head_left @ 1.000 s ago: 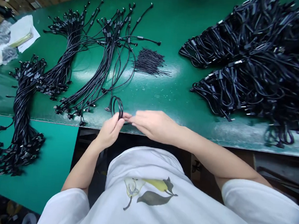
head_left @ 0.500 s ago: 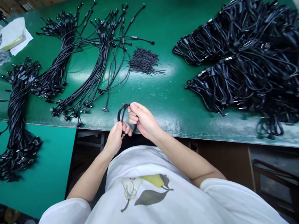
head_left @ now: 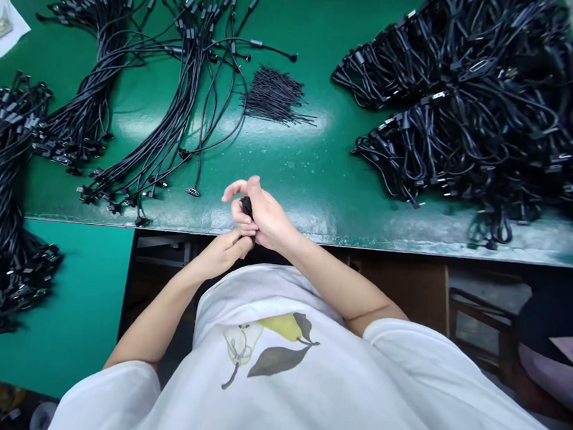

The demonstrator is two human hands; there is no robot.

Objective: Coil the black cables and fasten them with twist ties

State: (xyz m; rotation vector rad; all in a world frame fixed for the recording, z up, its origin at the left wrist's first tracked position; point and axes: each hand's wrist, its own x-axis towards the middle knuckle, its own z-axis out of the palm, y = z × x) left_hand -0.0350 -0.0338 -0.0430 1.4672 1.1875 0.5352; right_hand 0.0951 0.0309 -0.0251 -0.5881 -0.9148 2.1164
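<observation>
At the table's front edge, my two hands meet over a short black cable [head_left: 246, 205], most of which my fingers hide. My right hand [head_left: 263, 216] curls its lower fingers round the cable, while its thumb and forefinger stick out free. Just below, my left hand [head_left: 227, 253] is closed, fingers pinched on the cable's lower part against the right hand. Beyond them lies a small pile of thin black ties [head_left: 275, 95]. To its left a loose bundle of black cables [head_left: 186, 99] is spread out, connectors at both ends.
A large heap of coiled black cables [head_left: 455, 116] covers the right of the green table [head_left: 290, 168]. Two more cable bundles, one straight [head_left: 102, 58] and one twisted [head_left: 6, 177], lie at left. White paper [head_left: 3, 16] rests at far left. A chair [head_left: 483, 319] stands below right.
The cable loop that showed between my hands is now mostly covered by them. My left hand has moved in under the right, whose thumb and forefinger have opened out. The view has shifted.
</observation>
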